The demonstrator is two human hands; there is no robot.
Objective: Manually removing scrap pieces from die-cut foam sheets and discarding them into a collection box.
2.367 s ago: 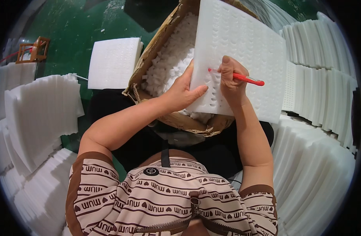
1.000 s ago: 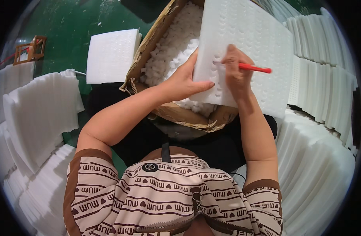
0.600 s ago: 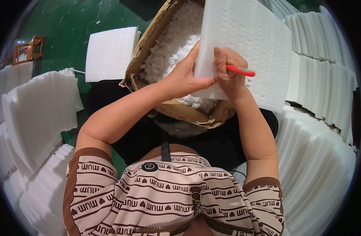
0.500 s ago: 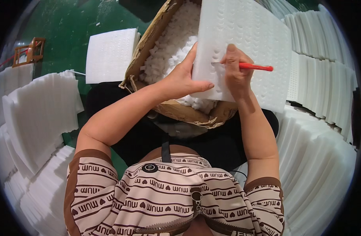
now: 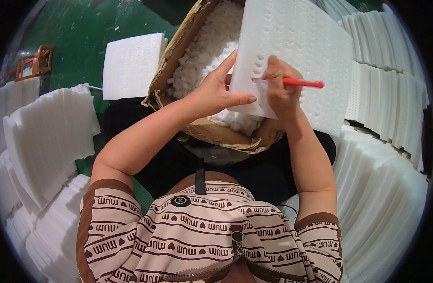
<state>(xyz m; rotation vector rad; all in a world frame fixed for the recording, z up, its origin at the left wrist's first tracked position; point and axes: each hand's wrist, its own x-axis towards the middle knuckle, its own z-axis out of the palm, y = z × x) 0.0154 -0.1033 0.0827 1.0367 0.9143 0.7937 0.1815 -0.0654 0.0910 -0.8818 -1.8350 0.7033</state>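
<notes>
A white foam sheet [image 5: 311,47] with rows of small dents and holes is tilted over a cardboard box [image 5: 171,54]. My left hand [image 5: 215,92] grips the sheet's left edge, thumb on the upper face and the other fingers at or behind the edge. In my right hand [image 5: 283,89] is a red-handled tool [image 5: 305,83], held like a pen. Its thin metal tip meets the sheet near the lower left, beside a column of dents; the tip's exact shape is too small to tell. Small white foam pieces [image 5: 207,59] fill much of the box.
Stacks of white foam sheets rise on the right [image 5: 382,184] and on the left [image 5: 51,137]. Another foam stack [image 5: 131,66] lies on the green floor [image 5: 84,28] left of the box. A small wooden stool [image 5: 37,61] stands farther left.
My right hand and the red-handled tool have shifted slightly left. The sheet has tilted a little, and my left hand keeps its place at the edge.
</notes>
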